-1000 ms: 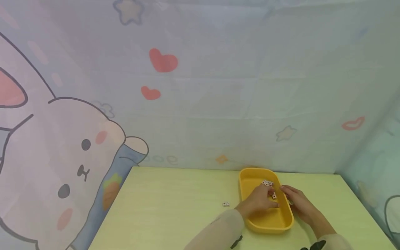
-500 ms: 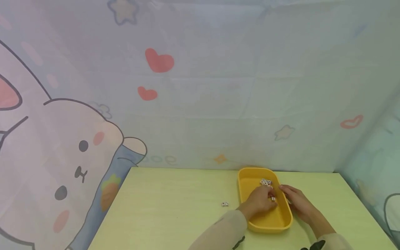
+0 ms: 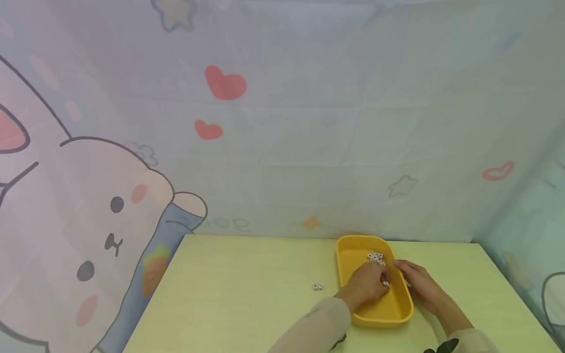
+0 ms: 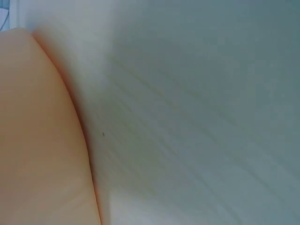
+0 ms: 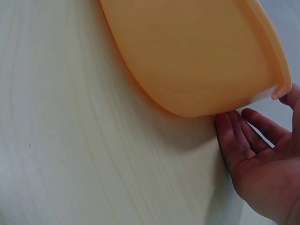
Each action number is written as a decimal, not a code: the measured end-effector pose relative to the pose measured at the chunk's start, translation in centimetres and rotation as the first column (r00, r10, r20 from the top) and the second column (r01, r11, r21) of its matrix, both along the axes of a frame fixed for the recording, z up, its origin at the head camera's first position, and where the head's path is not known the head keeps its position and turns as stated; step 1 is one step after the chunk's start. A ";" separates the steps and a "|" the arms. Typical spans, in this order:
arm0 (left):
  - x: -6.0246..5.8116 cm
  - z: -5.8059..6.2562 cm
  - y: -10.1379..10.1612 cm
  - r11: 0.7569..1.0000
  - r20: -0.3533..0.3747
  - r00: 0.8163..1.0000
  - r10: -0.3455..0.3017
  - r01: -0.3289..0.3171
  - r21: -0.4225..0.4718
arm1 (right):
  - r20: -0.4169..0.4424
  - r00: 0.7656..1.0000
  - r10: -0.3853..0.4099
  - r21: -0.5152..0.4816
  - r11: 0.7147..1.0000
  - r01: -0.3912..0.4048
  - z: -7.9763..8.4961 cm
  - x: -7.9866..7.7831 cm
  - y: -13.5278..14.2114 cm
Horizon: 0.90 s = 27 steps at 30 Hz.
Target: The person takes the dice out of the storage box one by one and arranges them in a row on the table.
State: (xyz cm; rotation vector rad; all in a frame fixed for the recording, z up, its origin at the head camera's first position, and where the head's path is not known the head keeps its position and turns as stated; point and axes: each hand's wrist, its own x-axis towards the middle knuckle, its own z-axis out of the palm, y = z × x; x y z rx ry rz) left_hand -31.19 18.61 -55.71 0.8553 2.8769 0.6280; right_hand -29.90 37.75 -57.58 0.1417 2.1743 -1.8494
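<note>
A yellow tray [image 3: 383, 321] stands on the table's right half. My left hand [image 3: 366, 283] reaches into it with the palm down, thumb and fingers pinching a small white cube [image 3: 386, 284] with dark marks. Just beyond the fingertips, several similar cubes [image 3: 375, 256] lie clustered in the tray's far part. At the tray's right side, my right hand [image 3: 424, 288] holds it. In the right wrist view, its thumb is at the rim and the other fingers lie against the lower outer wall. The left wrist view has only bare skin [image 4: 42, 131] over a pale surface.
Left of the tray, a small pair of white marked cubes [image 3: 317, 287] lies on the pale yellow-green table [image 3: 229, 289]. A printed cloth [image 3: 300, 122] with a rabbit and hearts hangs behind the far edge. A dark cable [image 3: 546, 299] hangs at the right.
My left thumb and fingers have drawn together on the cube, which has shifted slightly nearer to me. The right hand keeps its place at the tray's side.
</note>
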 end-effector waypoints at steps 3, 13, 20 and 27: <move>0.0 -0.2 0.2 1.000 -0.005 1.000 0.002 -0.002 -0.003 | 0.000 1.000 0.002 0.006 1.000 -0.002 0.1 0.1 0.1; -0.2 -0.2 -0.3 0.999 0.004 1.000 -0.030 0.030 0.042 | -0.001 1.000 0.004 0.001 1.000 -0.004 0.1 0.1 -0.2; -0.4 1.5 -0.7 0.985 -0.043 0.988 -0.149 0.152 0.080 | -0.014 1.000 0.011 0.002 1.000 -0.011 0.2 0.2 -0.3; -0.1 5.0 -3.4 0.942 -0.072 0.953 -0.293 0.301 0.149 | -0.029 0.999 0.016 0.017 1.000 -0.016 0.2 0.4 -0.1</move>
